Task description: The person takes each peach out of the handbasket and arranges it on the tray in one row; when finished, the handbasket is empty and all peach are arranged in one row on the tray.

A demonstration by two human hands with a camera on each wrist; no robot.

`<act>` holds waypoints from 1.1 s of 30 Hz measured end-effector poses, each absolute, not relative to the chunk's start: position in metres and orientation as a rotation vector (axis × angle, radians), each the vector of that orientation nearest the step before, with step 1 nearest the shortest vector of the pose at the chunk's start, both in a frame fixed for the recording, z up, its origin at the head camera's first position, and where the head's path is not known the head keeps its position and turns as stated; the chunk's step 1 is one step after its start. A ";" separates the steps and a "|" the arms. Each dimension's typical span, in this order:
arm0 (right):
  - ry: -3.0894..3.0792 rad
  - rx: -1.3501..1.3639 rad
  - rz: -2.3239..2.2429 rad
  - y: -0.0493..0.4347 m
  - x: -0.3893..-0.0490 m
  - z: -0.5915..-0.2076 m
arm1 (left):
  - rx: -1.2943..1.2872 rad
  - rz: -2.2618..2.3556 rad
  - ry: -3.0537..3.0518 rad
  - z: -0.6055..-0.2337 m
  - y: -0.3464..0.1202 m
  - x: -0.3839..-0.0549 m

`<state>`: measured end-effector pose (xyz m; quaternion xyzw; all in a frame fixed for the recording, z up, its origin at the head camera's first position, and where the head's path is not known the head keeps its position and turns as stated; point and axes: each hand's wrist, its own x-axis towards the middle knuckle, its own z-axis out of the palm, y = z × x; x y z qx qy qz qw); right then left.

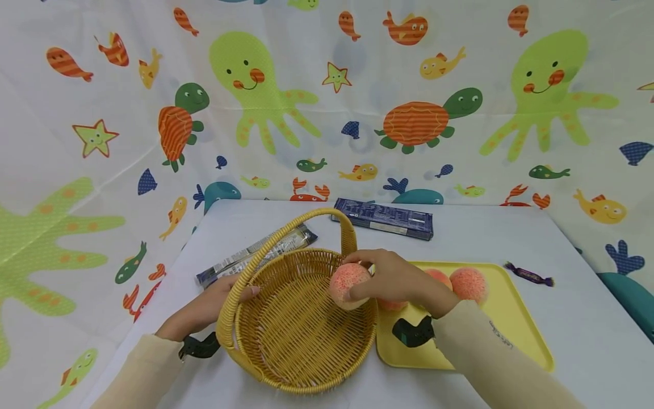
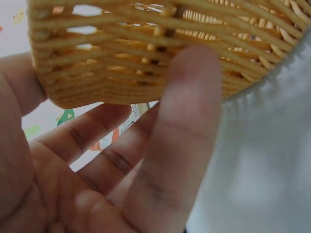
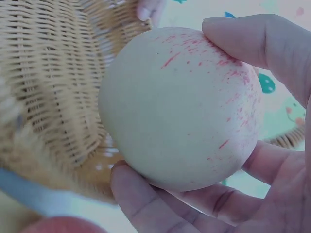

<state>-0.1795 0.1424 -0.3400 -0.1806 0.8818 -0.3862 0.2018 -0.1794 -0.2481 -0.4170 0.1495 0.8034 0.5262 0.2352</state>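
A round wicker basket [image 1: 306, 324] with a tall arched handle stands on the table. My left hand [image 1: 217, 301] holds its left rim, the thumb over the inside and other fingers outside against the weave, as the left wrist view shows. My right hand [image 1: 395, 278] grips a peach [image 1: 349, 286], pale with pink-red speckles, over the basket's right side. Close up in the right wrist view, the peach [image 3: 180, 107] sits between the thumb and the fingers. More peaches [image 1: 469, 285] lie on a yellow tray [image 1: 511, 329], partly hidden by the right hand and forearm.
Behind the basket lie a dark blue package [image 1: 383, 218] and, to the left, long silver-and-dark packets [image 1: 276, 250]. A small purple wrapped candy [image 1: 528, 275] lies right of the tray. A curtain [image 1: 327, 102] with sea animals hangs at the table's back and sides.
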 end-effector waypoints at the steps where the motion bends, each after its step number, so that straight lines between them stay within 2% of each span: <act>1: 2.470 -0.497 -1.079 0.146 -0.179 -0.338 | 0.408 1.447 2.201 -0.417 -0.248 -0.180; 16: 2.497 -0.279 -1.270 0.224 -0.161 -0.336 | 0.415 1.454 2.181 -0.419 -0.248 -0.180; 33: 2.616 -0.061 -1.269 0.314 -0.149 -0.347 | 0.421 1.445 2.197 -0.419 -0.251 -0.183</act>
